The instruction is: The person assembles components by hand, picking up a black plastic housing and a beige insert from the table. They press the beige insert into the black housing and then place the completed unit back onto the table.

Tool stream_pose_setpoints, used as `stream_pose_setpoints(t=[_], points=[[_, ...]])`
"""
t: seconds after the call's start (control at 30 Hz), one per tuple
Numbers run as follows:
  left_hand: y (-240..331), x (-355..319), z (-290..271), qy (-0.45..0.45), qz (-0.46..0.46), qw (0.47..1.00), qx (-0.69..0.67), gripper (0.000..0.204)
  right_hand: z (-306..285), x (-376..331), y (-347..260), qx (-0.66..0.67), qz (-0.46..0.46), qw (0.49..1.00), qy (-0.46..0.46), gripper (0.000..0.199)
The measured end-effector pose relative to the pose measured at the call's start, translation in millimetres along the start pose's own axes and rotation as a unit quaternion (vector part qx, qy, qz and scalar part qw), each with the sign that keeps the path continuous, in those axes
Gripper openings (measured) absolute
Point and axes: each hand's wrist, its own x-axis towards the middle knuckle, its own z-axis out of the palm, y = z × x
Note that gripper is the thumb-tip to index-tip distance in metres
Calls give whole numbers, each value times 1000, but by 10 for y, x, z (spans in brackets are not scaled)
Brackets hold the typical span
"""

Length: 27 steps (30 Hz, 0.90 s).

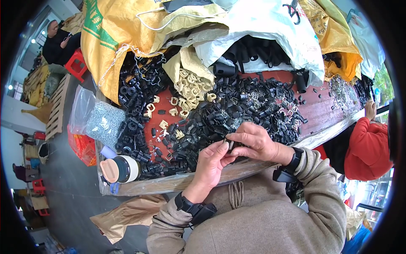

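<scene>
My left hand point(212, 164) and my right hand point(256, 143) meet above the near edge of the table, both with fingers pinched. Between their fingertips is a small black plastic part point(231, 145); the fingers cover most of it, so its exact shape is hidden. Just beyond my hands lies a wide heap of small black plastic parts point(237, 101) mixed with shiny metal bits. Cream-coloured plastic clips point(190, 86) spill from a sack's mouth onto the red tabletop point(155, 131). Larger black ring-ended fittings point(129, 127) are piled along the left side.
A lidded cup point(120, 169) stands at the table's left corner, near a clear bag of small metal screws point(105, 122). Yellow sacks point(101, 51) and a white sack point(262, 25) line the far side. At right, a person in red point(368, 148) reaches onto the table; another sits far left.
</scene>
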Motion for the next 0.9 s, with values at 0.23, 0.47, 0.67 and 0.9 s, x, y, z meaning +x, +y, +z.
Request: stream_pose_setpoints(t=[0.23, 0.47, 0.67, 0.9], points=[[124, 38, -25, -21, 52, 995, 77, 22, -216, 664, 668, -206, 35, 977, 50, 23], [113, 34, 23, -7, 30, 997, 68, 23, -103, 809, 1555, -356, 168, 916, -79, 40], [212, 5, -107, 13, 63, 996, 58, 25, -521, 780, 916, -190, 102, 975, -58, 40], [319, -8, 54, -5, 71, 994, 81, 26, -768, 475, 101, 13, 74, 971, -225, 39]])
